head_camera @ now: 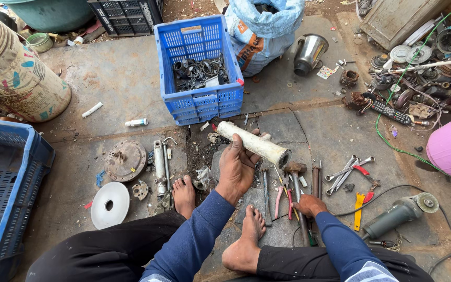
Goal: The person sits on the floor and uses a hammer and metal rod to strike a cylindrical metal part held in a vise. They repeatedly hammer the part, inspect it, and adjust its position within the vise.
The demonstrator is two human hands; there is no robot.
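1. Head view shows you seated on the concrete floor, bare feet forward, with the white pipe held up in front of you, just near of the blue crate of metal parts.
2. Your left hand is closed around the pipe's middle from below, fingers wrapped over its far side; the pipe lies tilted, its open end pointing right and slightly toward you.
3. Your right hand rests low on the floor among the tools, curled over the handle of the hammer, whose head lies just beneath the pipe's open end. You appear to grip it, though the fingers are partly hidden.
4. Judging by its look, the pipe is rigid and thick-walled, probably metal under grimy paint, so expect some weight and no flex. Its scuffed surface should not be slippery; a hold near the middle keeps it balanced.
5. Right of the hammer lie the spanners, red-handled pliers and an angle grinder with its cable trailing.
6. Left of your feet sit a round metal housing and a white disc.
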